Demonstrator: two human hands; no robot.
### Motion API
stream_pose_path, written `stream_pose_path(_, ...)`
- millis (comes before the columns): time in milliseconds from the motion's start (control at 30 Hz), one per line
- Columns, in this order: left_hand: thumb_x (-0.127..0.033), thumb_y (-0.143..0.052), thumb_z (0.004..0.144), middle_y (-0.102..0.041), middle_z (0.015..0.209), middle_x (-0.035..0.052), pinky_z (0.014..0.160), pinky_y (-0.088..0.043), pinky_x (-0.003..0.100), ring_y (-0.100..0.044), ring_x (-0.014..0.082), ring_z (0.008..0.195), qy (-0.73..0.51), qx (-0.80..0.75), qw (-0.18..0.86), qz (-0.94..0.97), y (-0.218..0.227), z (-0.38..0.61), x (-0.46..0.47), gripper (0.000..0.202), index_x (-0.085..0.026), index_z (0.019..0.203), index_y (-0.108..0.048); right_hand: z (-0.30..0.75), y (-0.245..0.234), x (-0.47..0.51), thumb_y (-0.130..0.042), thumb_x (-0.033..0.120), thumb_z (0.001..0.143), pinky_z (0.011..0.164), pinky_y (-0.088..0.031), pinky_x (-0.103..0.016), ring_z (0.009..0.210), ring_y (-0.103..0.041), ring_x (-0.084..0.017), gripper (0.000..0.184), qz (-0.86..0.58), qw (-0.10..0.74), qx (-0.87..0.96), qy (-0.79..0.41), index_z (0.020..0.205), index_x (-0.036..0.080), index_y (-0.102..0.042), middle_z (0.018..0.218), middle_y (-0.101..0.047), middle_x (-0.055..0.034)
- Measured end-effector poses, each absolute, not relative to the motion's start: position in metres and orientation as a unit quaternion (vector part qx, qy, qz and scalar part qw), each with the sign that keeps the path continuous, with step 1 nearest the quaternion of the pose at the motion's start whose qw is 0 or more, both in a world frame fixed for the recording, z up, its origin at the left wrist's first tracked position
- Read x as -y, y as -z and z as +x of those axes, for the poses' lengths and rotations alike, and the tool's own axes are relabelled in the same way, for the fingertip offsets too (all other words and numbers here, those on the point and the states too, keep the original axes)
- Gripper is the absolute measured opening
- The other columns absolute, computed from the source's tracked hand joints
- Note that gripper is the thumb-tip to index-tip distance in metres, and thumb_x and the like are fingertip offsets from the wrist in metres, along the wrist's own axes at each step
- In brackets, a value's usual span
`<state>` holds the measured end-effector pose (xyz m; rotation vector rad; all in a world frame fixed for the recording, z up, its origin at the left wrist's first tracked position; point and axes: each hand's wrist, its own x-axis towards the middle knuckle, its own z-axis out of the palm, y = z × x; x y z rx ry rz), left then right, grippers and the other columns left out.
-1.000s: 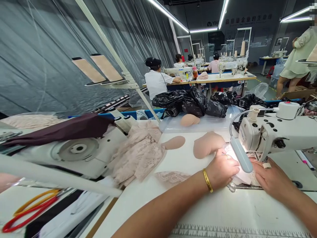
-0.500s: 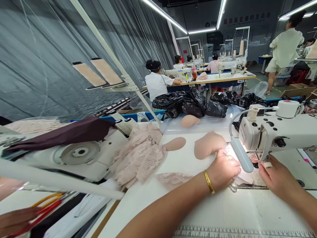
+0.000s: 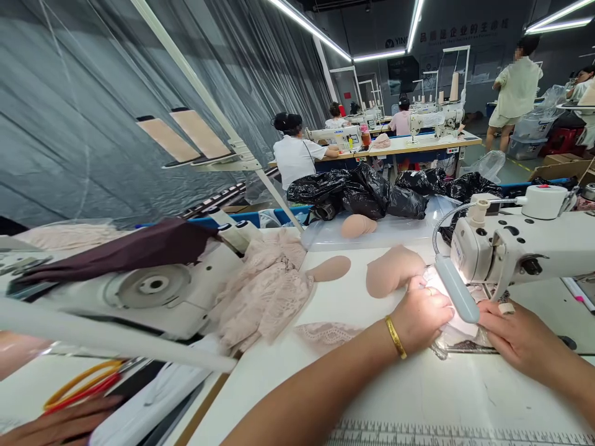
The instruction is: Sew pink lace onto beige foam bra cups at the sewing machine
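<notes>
A ruler (image 3: 455, 435) runs along the near side of the table (image 3: 409, 396). Off its left edge, another person's hand (image 3: 60, 424) rests beside scissors (image 3: 83, 384) with orange and red handles. Toward the table's right side, my left hand (image 3: 425, 319), fingers bent close together, presses on pale fabric (image 3: 460, 328) that lies by the needle area of my sewing machine (image 3: 558, 248); I cannot tell whether I pinch it. My right hand (image 3: 515, 334) lies with fingers loosely stretched at the fabric's other side, its fingertips partly hidden, so its grip is unclear. A lit lamp (image 3: 458, 288) hangs between my hands. Left of them lies a flat lace piece (image 3: 328, 333); a little farther, a tan moulded cup (image 3: 390, 272), and a lace heap (image 3: 264, 297) by the left edge. At the far edge, stacked tan pads (image 3: 357, 227) sit before black plastic bags (image 3: 362, 192).
</notes>
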<state>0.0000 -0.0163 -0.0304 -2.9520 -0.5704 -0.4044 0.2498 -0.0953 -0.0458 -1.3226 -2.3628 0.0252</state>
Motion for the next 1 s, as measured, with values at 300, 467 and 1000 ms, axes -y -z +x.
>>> stream_pose_path(300, -0.017, -0.054, 0.089, -0.061, 0.079, -0.0002, 0.081, -0.030, 0.040, -0.047, 0.0158, 0.070, 0.189, 0.154, 0.048, -0.969, 0.036, 0.004, 0.050, 0.009, -0.019, 0.082, -0.059, 0.249, 0.041, 0.099, -0.039, 0.007, 0.096, 0.067, -0.043, -0.031, 0.080, -0.058, -0.020, 0.034, -0.450, 0.138, 0.879, -0.081, 0.106, 0.026, -0.065, 0.093, -0.060, -0.0035)
stream_pose_path(467, -0.018, -0.057, 0.089, -0.065, 0.082, -0.0005, 0.086, -0.029, 0.042, -0.052, 0.0168, 0.074, 0.173, 0.149, 0.031, -0.973, 0.033, 0.001, 0.035, 0.010, -0.019, 0.081, -0.063, 0.246, 0.043, 0.096, -0.037, 0.009, 0.098, 0.064, -0.042, -0.030, 0.076, -0.057, -0.020, 0.033, -0.461, 0.143, 0.872, -0.077, 0.105, 0.025, -0.064, 0.090, -0.058, -0.0034)
stream_pose_path(1000, -0.018, -0.055, 0.097, -0.075, 0.105, 0.0034, 0.099, -0.026, 0.045, -0.062, 0.0221, 0.097, 0.106, 0.175, -0.005, -0.979, 0.023, 0.003, -0.011, 0.019, -0.022, 0.094, -0.073, 0.240, 0.060, 0.090, -0.037, 0.011, 0.096, 0.056, -0.038, -0.031, 0.064, -0.052, -0.018, 0.027, -0.524, 0.144, 0.840, -0.013, 0.099, 0.026, -0.060, 0.101, -0.066, -0.0037)
